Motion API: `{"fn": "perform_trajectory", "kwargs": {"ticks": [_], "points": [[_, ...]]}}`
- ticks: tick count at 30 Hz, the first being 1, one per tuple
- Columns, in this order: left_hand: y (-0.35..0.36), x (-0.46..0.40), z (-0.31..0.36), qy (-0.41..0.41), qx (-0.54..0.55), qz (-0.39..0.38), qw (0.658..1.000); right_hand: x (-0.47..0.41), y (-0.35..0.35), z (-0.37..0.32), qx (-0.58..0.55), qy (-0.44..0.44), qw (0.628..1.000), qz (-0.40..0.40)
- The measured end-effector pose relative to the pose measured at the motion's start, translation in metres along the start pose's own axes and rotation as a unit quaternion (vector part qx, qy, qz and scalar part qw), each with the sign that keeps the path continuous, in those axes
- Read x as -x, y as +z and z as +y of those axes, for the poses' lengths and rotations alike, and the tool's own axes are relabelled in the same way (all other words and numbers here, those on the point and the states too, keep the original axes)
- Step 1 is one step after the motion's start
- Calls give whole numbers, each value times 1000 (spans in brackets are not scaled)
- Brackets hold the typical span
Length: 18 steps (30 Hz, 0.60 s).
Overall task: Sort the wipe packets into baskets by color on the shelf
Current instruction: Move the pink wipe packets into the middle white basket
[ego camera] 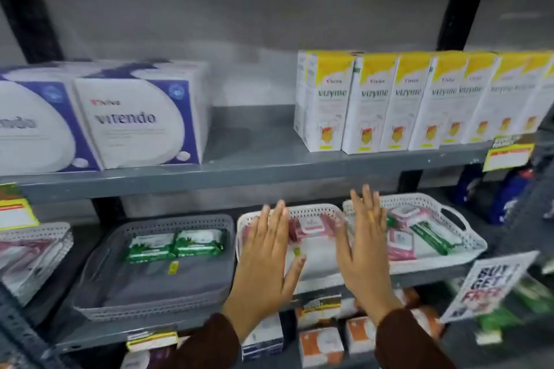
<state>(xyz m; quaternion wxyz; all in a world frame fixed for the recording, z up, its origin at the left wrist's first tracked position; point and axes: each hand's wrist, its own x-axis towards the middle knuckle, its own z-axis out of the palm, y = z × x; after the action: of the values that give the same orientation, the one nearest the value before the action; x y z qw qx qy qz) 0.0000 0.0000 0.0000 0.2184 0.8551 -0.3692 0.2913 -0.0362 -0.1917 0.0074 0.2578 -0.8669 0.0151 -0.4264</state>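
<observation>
Three baskets stand side by side on the middle shelf. The grey basket (99,278) on the left holds two green wipe packets (175,244). The white middle basket (314,211) holds pink wipe packets (311,226). The white right basket (461,237) holds pink packets (401,238) mixed with a green packet (428,237). My left hand (266,257) hovers flat over the middle basket's left side, fingers spread and holding nothing. My right hand (364,246) is held the same way over the gap between the middle and right baskets.
Above, the upper shelf (239,171) carries purple-and-white boxes (126,120) at left and a row of yellow-topped cartons (389,102) at right. Another white basket (36,252) sits far left. Orange-and-white boxes (320,344) fill the shelf below; a promo sign (488,287) hangs at right.
</observation>
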Motion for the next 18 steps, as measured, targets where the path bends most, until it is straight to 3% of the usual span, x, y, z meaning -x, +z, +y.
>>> {"fn": "perform_trajectory", "kwargs": {"ticks": [3, 6, 8, 15, 18], "points": [[50, 17, 11, -29, 7, -57, 998, 19, 0, 73, 35, 146, 987, -62], [101, 24, 27, -44, 9, -118, 992, 19, -9, 136, 37, 305, 945, -116], [126, 19, 37, -50, -8, -156, 986, 7, -12, 164, 50, 361, 921, -137], [173, 8, 65, -117, -64, -264, 955, -28, 12, 243, 160, 404, 864, -256], [172, 14, 64, -124, -86, -275, 949, -37, 23, 257, 171, 418, 854, -258]]}}
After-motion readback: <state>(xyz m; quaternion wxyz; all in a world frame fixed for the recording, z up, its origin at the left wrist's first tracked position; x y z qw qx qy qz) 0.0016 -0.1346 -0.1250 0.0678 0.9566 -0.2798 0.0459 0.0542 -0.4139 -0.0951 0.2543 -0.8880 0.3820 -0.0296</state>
